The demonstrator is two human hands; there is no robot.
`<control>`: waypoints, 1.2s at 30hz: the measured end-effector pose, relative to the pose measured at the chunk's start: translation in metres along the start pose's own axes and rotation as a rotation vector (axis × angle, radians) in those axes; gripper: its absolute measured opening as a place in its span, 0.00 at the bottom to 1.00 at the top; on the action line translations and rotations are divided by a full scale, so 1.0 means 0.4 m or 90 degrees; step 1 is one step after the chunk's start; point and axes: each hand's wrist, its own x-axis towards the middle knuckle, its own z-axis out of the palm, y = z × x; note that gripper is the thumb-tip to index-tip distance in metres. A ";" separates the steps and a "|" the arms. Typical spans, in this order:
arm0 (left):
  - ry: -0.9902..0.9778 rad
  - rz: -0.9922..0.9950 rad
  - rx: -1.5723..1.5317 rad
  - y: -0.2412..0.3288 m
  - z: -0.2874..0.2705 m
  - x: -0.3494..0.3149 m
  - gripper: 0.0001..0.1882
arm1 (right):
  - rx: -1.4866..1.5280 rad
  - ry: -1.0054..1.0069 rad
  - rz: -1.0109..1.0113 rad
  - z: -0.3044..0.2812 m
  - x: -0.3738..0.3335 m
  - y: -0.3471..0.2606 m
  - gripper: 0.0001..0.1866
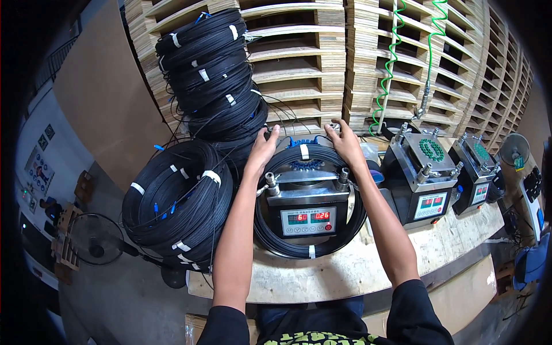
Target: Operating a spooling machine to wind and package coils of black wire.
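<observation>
In front of me stands a black and metal bench machine (307, 198) with a lit red and green display panel. A black cable coil (313, 252), bound with white tape, lies looped around it. Blue connectors (303, 141) cluster at the machine's far side, above its metal plate. My left hand (263, 150) is at the far left corner, fingers closed on a knob that they largely hide. At the far right corner my right hand (347, 147) pinches a metal knob (332, 127). Two front corner posts (272, 183) with metal nuts stand between my forearms.
Black cable coils are stacked high at the left (213, 75), with another pile (178, 201) nearer. Two similar machines (424, 172) stand to the right on the wooden table (299, 282). Wooden pallets (287, 69) rise behind. Green coiled air hoses (386, 80) hang down; a fan (95, 247) stands left.
</observation>
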 end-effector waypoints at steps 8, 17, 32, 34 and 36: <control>-0.079 0.001 -0.094 -0.023 0.000 0.019 0.51 | -0.030 0.028 -0.006 0.005 -0.003 -0.003 0.31; -0.036 -0.020 -0.021 -0.010 -0.008 0.004 0.51 | 0.002 -0.017 0.014 -0.002 -0.002 -0.011 0.29; -0.067 -0.014 -0.082 -0.003 -0.007 -0.006 0.51 | -0.018 0.025 -0.021 0.013 0.005 0.012 0.26; -0.039 -0.016 -0.050 0.009 0.002 -0.015 0.50 | -0.020 0.027 -0.047 0.009 0.008 0.024 0.26; -0.039 -0.022 -0.048 0.001 -0.007 -0.008 0.50 | -0.005 0.014 -0.040 0.013 0.007 0.019 0.26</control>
